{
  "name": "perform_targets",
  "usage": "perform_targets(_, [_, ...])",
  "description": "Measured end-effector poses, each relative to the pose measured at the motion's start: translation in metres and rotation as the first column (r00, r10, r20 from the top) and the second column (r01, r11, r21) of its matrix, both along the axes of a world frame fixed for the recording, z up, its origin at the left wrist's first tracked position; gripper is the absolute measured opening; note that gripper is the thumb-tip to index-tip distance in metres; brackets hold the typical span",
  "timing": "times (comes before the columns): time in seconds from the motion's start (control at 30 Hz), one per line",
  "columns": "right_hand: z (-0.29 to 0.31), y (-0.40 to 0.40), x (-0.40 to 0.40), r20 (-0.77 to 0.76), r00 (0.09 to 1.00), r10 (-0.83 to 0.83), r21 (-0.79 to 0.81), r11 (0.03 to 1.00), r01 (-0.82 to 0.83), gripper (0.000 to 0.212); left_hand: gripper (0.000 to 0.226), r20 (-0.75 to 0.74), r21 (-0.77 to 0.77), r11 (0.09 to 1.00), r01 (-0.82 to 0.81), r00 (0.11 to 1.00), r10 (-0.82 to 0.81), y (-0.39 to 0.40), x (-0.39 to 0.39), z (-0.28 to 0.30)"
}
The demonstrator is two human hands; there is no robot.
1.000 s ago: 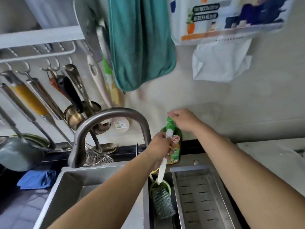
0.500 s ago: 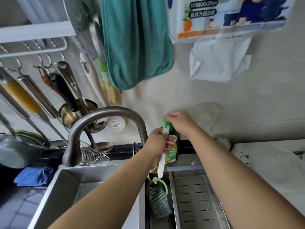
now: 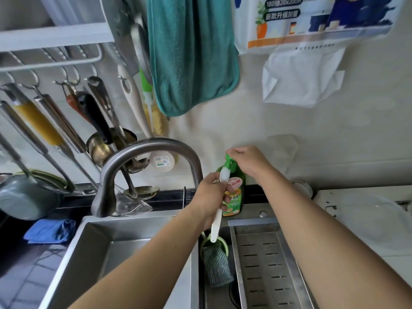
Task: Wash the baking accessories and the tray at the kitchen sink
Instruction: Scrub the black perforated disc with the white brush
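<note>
Gripping a slim white brush in the left hand, bristle tip up right under the spout of the green dish soap pump bottle. Right hand curled over the pump head, pressing on it, at the far edge of the steel sink, just right of the curved grey faucet.

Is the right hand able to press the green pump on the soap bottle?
Probably yes: the right hand already rests on the green pump, with nothing between them.
</note>
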State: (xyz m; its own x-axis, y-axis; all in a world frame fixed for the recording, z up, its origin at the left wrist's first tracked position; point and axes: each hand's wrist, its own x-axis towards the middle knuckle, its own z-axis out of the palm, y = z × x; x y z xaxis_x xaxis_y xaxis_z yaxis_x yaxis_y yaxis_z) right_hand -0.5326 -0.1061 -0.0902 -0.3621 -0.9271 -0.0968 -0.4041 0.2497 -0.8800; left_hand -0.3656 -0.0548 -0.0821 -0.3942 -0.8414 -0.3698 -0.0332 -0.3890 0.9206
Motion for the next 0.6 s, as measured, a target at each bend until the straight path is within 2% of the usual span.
perform_targets(0.07, [0.0,0.005,0.006,0.042,0.998,-0.043,-0.024,0.999,0.044,0.028,0.025,-0.061,0.022,1.0,-0.004,0.998,0.006,0.009,0.018,0.003])
perform_targets(0.13, [0.0,0.025,0.02,0.046,0.985,-0.164,-0.112,0.979,0.168,0.027,0.021,-0.109,0.064,0.998,-0.011,0.994,0.018,0.022,0.045,0.001])
perform_targets(0.2, [-0.008,0.06,0.058,0.041,0.913,-0.405,-0.286,0.871,0.399,0.023,0.02,-0.102,0.114,0.992,-0.054,0.993,0.065,0.043,0.093,-0.013])
perform_targets(0.23, [-0.014,0.082,0.076,0.046,0.88,-0.473,-0.369,0.811,0.455,0.015,0.021,-0.075,0.145,0.986,-0.079,0.993,0.09,0.056,0.113,-0.022])
perform_targets(0.27, [-0.027,0.099,0.102,0.021,0.905,-0.425,-0.399,0.826,0.398,0.009,0.021,-0.034,0.184,0.973,-0.138,0.989,0.146,0.07,0.141,-0.033])
perform_targets(0.33, [-0.061,0.113,0.15,-0.141,0.985,-0.104,-0.289,0.956,0.06,0.009,0.018,0.048,0.264,0.92,-0.289,0.957,0.287,0.091,0.188,-0.056])
perform_targets(0.37, [-0.077,0.111,0.175,-0.207,0.975,0.076,-0.163,0.98,-0.111,0.006,0.016,0.08,0.302,0.879,-0.37,0.928,0.364,0.097,0.212,-0.067])
perform_targets(0.4, [-0.089,0.102,0.192,-0.25,0.95,0.188,-0.051,0.977,-0.206,0.016,0.016,0.101,0.328,0.837,-0.438,0.897,0.43,0.097,0.23,-0.076])
perform_targets(0.43, [-0.093,0.09,0.205,-0.284,0.929,0.236,0.056,0.972,-0.229,0.031,0.017,0.114,0.341,0.799,-0.495,0.866,0.488,0.095,0.245,-0.082])
perform_targets(0.5, [-0.092,0.06,0.217,-0.341,0.919,0.195,0.205,0.97,-0.13,0.058,0.023,0.108,0.342,0.76,-0.553,0.826,0.553,0.082,0.264,-0.09])
perform_targets(0.53, [-0.091,0.044,0.222,-0.383,0.908,0.17,0.253,0.965,-0.074,0.066,0.025,0.098,0.335,0.754,-0.565,0.817,0.568,0.074,0.273,-0.091])
perform_targets(0.6, [-0.092,0.019,0.219,-0.438,0.888,0.139,0.346,0.938,0.023,0.068,0.031,0.099,0.306,0.77,-0.56,0.823,0.559,0.058,0.278,-0.09])
